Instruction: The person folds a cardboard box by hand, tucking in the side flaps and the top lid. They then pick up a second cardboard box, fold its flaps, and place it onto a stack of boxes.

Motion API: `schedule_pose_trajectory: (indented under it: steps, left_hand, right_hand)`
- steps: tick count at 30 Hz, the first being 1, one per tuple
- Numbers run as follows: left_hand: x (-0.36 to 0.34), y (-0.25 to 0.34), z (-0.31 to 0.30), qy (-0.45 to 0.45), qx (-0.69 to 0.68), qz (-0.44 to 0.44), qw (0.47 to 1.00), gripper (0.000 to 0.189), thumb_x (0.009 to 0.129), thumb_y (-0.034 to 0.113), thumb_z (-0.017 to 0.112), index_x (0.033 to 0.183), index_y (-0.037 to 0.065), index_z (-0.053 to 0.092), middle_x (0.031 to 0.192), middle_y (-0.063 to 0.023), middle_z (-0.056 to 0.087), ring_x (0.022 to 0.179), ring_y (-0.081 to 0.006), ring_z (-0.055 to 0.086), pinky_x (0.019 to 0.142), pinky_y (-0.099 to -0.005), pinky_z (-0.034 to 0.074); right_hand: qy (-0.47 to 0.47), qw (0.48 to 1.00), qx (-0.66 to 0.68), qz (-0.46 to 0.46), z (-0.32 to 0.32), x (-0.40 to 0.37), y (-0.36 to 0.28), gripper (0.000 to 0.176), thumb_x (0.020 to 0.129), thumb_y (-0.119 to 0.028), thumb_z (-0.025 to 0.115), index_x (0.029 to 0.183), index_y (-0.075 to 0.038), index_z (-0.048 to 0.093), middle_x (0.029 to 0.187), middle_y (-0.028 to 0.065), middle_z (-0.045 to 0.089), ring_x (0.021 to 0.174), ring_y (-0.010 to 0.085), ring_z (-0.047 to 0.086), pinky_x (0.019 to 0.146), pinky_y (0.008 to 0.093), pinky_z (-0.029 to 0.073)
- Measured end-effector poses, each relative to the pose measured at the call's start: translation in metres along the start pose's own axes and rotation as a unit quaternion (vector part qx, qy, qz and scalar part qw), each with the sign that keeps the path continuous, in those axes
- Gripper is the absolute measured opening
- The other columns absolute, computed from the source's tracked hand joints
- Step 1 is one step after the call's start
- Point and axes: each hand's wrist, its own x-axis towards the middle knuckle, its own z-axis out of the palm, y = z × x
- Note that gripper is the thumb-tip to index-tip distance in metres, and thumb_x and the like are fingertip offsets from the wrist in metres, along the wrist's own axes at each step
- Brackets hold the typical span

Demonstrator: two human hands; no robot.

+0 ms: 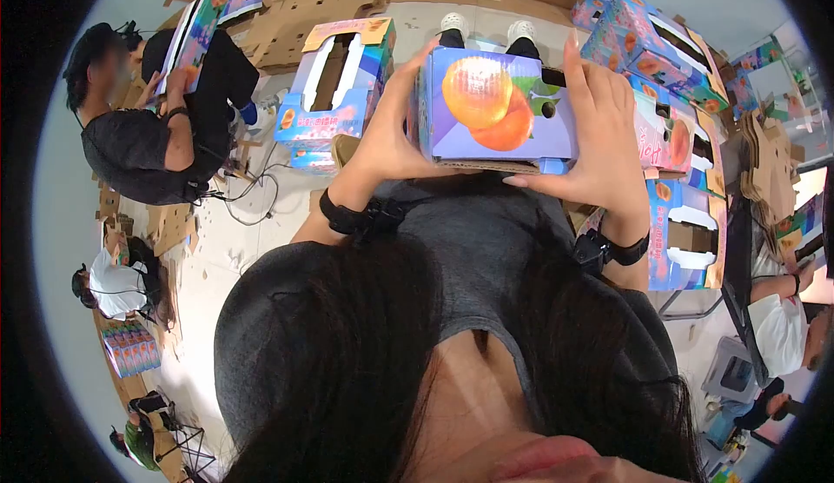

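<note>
A purple and blue cardboard box (499,109) printed with orange peaches is held up in front of my chest. My left hand (395,127) grips its left end, with the thumb under the lower edge. Around the right end is my right hand (601,127), fingers over the top corner and thumb at the lower edge. A dark slot and a round hole show in the box near my right fingers. Black bands circle both my wrists.
A similar box (321,131) stands on the floor to the left. More printed boxes (686,231) are stacked at the right. Flat brown cardboard (304,14) lies at the back. A seated person (148,153) at the left holds a box; other people are farther off.
</note>
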Motion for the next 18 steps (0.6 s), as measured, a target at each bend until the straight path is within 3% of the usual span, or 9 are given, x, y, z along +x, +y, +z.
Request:
schedule_pose_trajectory:
  steps: [8, 18]
  left_hand:
    - [0.006, 0.003, 0.000, 0.014, 0.048, 0.006, 0.999, 0.131, 0.048, 0.036, 0.101, 0.154, 0.003, 0.032, 0.151, -0.0202, 0.044, 0.141, -0.0340, 0.044, 0.117, -0.0457, 0.034]
    - [0.010, -0.011, -0.004, 0.028, 0.044, -0.022, 0.998, 0.130, 0.050, 0.042, 0.101, 0.151, -0.003, 0.033, 0.148, -0.0222, 0.047, 0.139, -0.0342, 0.046, 0.117, -0.0456, 0.035]
  right_hand:
    - [0.008, 1.000, 0.003, -0.005, 0.006, 0.005, 0.008, 0.132, 0.055, -0.069, 0.082, 0.158, -0.003, 0.031, 0.115, 0.0165, 0.055, 0.107, 0.0375, 0.050, 0.100, 0.0480, 0.035]
    - [0.004, 0.999, 0.012, -0.033, 0.011, 0.022, 0.020, 0.127, 0.054, -0.064, 0.086, 0.159, -0.014, 0.034, 0.113, 0.0127, 0.058, 0.109, 0.0335, 0.056, 0.098, 0.0460, 0.038]
